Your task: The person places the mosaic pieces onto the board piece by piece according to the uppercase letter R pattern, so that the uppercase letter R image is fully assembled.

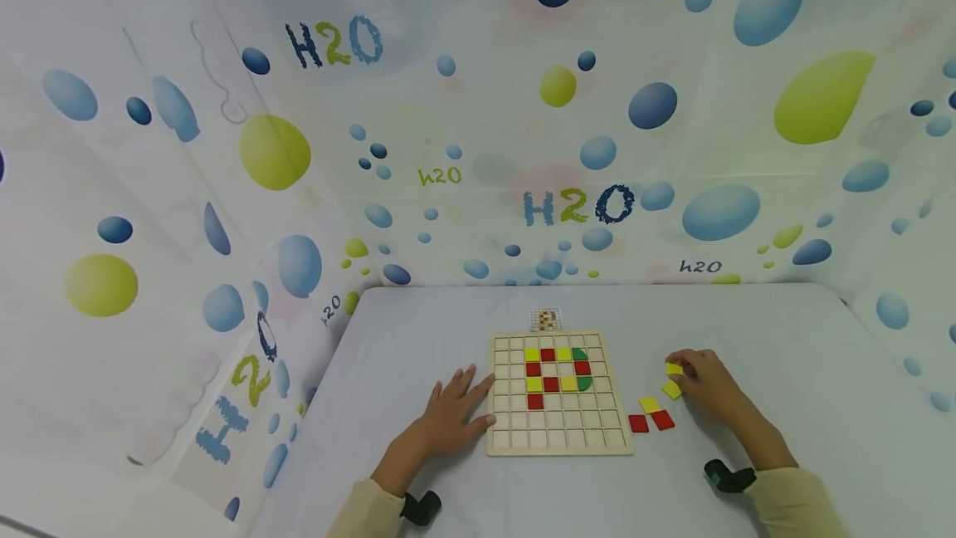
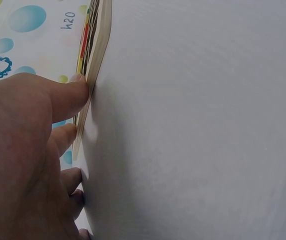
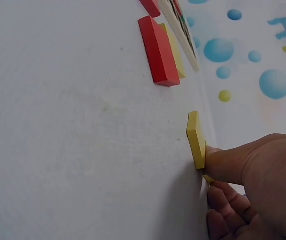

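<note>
A square wooden grid board (image 1: 515,438) lies on the table with red and yellow square tiles and green rounded pieces set in its cells. My left hand (image 1: 453,413) rests at the board's left edge, fingers spread, thumb and index fingertip on the rim (image 2: 99,55). To the right of the board, my right hand (image 1: 702,384) pinches a yellow tile (image 1: 674,369) between thumb and fingers, mostly hidden in the right wrist view. Right by the thumb lies a second yellow tile (image 3: 196,142).
Nearer the board lie another yellow tile (image 1: 649,405) and two red tiles, one (image 1: 662,420) touching it and one (image 1: 638,423) by the board's edge. A small pattern card (image 1: 546,320) sits behind the board. A printed curtain (image 1: 478,106) hangs beyond the white table (image 1: 433,322).
</note>
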`<action>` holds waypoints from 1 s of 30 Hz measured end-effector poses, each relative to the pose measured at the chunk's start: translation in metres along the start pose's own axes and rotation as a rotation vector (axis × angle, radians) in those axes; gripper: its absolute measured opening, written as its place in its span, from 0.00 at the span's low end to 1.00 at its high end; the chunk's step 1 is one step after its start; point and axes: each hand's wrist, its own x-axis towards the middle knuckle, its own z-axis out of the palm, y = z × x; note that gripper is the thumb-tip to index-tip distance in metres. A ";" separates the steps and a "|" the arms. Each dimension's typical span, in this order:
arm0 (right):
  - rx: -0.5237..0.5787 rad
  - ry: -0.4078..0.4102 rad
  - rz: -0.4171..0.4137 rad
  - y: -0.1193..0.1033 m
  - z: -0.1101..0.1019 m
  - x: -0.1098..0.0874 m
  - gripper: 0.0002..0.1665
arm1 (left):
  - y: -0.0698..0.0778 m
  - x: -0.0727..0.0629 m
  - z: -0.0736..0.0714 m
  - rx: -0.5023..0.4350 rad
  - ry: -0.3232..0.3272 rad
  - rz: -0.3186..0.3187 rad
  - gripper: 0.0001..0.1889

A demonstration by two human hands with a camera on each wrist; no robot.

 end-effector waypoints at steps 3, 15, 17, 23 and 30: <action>0.006 -0.007 0.017 -0.002 0.002 0.003 0.16 | 0.000 0.000 0.000 0.001 0.003 -0.001 0.36; 0.015 -0.022 0.071 -0.022 0.014 0.021 0.18 | 0.004 -0.001 0.000 0.019 0.005 -0.014 0.36; 0.021 -0.015 0.069 -0.030 0.020 0.023 0.17 | 0.004 0.000 0.000 0.020 0.003 -0.018 0.36; 0.045 -0.029 0.076 -0.059 0.040 0.025 0.18 | 0.004 0.001 0.000 0.026 0.000 -0.030 0.37; -0.010 -0.057 -0.028 -0.100 0.060 0.015 0.18 | 0.004 0.000 -0.003 0.018 -0.004 -0.027 0.37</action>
